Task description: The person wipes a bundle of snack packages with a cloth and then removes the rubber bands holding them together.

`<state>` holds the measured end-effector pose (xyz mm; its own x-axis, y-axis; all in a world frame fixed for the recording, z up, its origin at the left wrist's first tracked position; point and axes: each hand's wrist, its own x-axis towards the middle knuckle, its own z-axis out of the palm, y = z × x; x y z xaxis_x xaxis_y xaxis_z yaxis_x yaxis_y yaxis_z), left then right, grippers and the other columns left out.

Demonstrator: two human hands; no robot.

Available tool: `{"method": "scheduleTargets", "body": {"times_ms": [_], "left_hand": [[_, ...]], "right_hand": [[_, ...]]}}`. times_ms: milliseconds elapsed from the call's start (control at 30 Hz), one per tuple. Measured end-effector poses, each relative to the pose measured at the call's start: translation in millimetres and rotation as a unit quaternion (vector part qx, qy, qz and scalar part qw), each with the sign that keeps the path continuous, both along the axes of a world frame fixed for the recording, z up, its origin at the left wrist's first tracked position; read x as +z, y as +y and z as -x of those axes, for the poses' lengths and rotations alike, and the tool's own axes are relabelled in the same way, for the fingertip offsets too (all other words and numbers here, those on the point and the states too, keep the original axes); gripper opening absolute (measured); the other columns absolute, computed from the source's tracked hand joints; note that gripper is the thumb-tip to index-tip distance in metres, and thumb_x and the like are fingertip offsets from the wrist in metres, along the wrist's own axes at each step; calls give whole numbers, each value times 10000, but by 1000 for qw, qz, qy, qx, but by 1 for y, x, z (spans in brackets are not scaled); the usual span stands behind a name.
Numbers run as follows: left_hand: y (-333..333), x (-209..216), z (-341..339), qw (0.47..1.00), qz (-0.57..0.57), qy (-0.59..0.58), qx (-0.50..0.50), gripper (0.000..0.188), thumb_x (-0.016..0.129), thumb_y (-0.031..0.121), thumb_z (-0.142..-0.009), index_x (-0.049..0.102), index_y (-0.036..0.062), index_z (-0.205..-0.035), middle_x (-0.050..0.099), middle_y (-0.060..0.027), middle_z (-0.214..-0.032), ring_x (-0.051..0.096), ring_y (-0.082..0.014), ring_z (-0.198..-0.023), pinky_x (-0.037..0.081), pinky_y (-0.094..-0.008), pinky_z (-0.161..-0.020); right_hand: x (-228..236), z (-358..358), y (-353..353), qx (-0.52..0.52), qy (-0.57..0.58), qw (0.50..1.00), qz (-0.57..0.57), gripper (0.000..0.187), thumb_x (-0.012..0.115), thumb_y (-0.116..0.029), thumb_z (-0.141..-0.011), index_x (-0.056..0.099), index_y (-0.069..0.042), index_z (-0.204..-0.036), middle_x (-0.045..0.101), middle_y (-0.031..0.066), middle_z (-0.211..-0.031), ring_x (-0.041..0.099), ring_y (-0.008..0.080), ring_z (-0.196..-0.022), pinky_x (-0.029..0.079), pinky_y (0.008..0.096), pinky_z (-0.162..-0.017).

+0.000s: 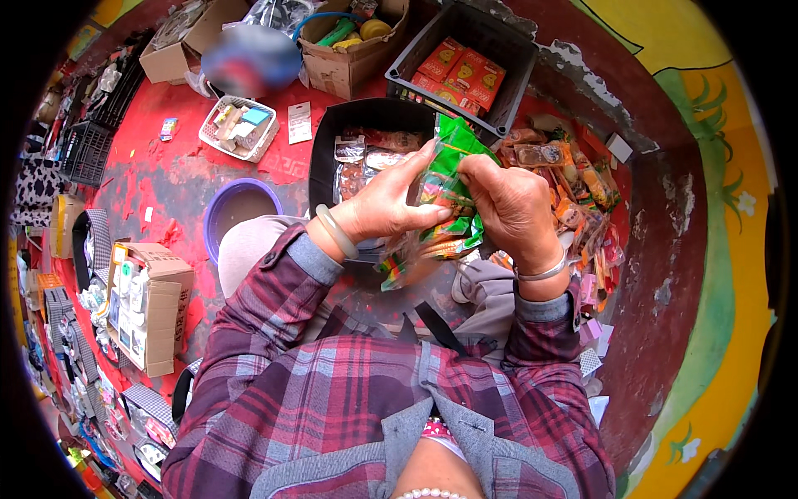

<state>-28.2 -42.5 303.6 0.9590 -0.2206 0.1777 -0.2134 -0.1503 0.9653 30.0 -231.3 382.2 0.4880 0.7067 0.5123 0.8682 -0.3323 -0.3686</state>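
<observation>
In front of my chest I hold a green and clear plastic snack packet point(455, 137). My left hand point(384, 200), with a pale bangle at the wrist, grips its left side between thumb and fingers. My right hand point(514, 206), wearing a silver bracelet, is closed in a pinch on its right side. Its fingertips are partly hidden from view. Beneath the packet stands a black bin point(322, 148) with several sealed packets point(350, 176) in it. To the right lies a heap of orange and clear packets point(573, 187).
Beyond the bin stand a dark crate point(519, 87) with red boxes and a cardboard box point(328, 73). A white basket point(264, 148), a purple basin point(209, 218) and an open carton point(162, 308) are on the left. A painted wall point(702, 249) curves along the right.
</observation>
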Motion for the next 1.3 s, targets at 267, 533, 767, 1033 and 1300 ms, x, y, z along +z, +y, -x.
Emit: {"method": "scheduleTargets", "body": {"times_ms": [267, 533, 767, 1033, 1300], "left_hand": [[-7, -2, 1, 993, 76, 70, -55, 961, 774, 294, -673, 264, 28, -1442, 485, -192, -1308, 487, -277, -1203, 369, -351, -1032], [-8, -1, -1, 996, 25, 54, 66, 891, 787, 280, -632, 377, -16, -1366, 560, -201, -1214, 553, -271, -1136, 423, -345, -976], [-14, -13, -6, 993, 58, 65, 78, 817, 776, 277, -655, 425, 29, -1350, 594, -172, -1186, 582, -252, -1102, 438, -341, -958], [-11, 6, -1, 991, 94, 90, 36, 703, 785, 143, -697, 480, 54, -1323, 613, -50, -1126, 563, -119, -1020, 449, -283, -919], [2, 15, 0, 988, 115, 89, 47, 773, 772, 117, -698, 423, 22, -1381, 599, -66, -1176, 544, -124, -1068, 426, -279, -952]], "right_hand": [[-4, 5, 4, -17, -34, 998, 45, 138, 641, -112, -827, 603, -146, -955, 591, 102, -646, 598, 298, -560, 450, 393, -496], [9, -19, -21, -60, 190, 966, -163, 139, 590, -142, -939, 620, -61, -1046, 605, 62, -746, 567, 108, -639, 452, 268, -567], [12, -13, -15, 32, 291, 911, -292, 317, 712, -205, -790, 628, -59, -1059, 595, 40, -979, 569, 124, -888, 468, 269, -784], [-10, -21, -11, 148, 392, 904, -81, 289, 616, 141, -668, 676, -22, -899, 612, 60, -972, 614, 174, -900, 490, 280, -805], [-4, -49, -47, -65, 178, 972, -141, 248, 575, 124, -709, 679, 17, -907, 627, 91, -932, 619, 181, -896, 506, 292, -774]]}}
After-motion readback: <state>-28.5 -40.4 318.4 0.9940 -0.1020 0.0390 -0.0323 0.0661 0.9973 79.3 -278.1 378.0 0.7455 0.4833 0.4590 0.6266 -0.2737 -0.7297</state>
